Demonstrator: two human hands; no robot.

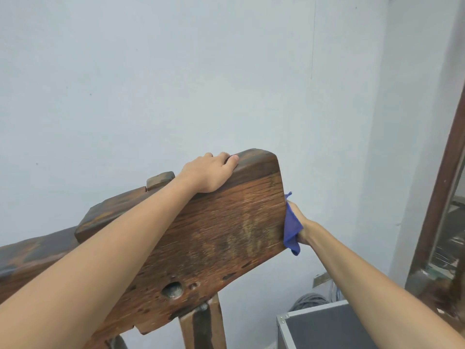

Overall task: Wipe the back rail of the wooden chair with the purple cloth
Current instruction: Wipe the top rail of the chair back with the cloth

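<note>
The left hand (211,173) lies flat over the back rail's (214,227) top edge, fingers draped. The right hand (300,222) grips the purple cloth (292,227) against the rail's right end. The rail's long axis climbs from lower left to upper right, before a pale wall (176,71).

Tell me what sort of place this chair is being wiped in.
Probably a storeroom or workshop corner, not a lived-in room: bare pale wall, a metal-edged equipment case on the floor with coiled cables behind it, and a dusty wood-framed panel leaning at the right.
</note>
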